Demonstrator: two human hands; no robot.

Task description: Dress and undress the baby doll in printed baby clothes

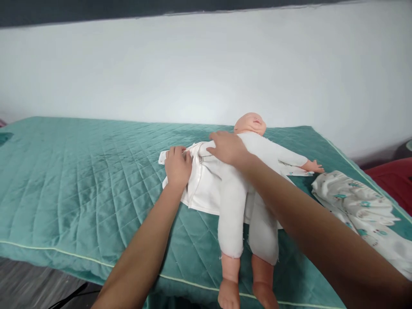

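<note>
A baby doll with a white cloth body lies on its back, head toward the wall and feet at the bed's near edge. Beneath it a white baby garment is spread out, mostly to the doll's left side in the picture. My left hand has its fingers curled over the garment's sleeve, where the doll's hand is hidden. My right hand grips the doll's upper arm near the shoulder, fingers and thumb around it. The doll's other arm stretches out to the right, outside the garment.
A green quilted cover lies over the bed. At the right sits a crumpled white cloth with a teal print. A red object stands beyond the bed's right edge. A pale wall rises behind the bed.
</note>
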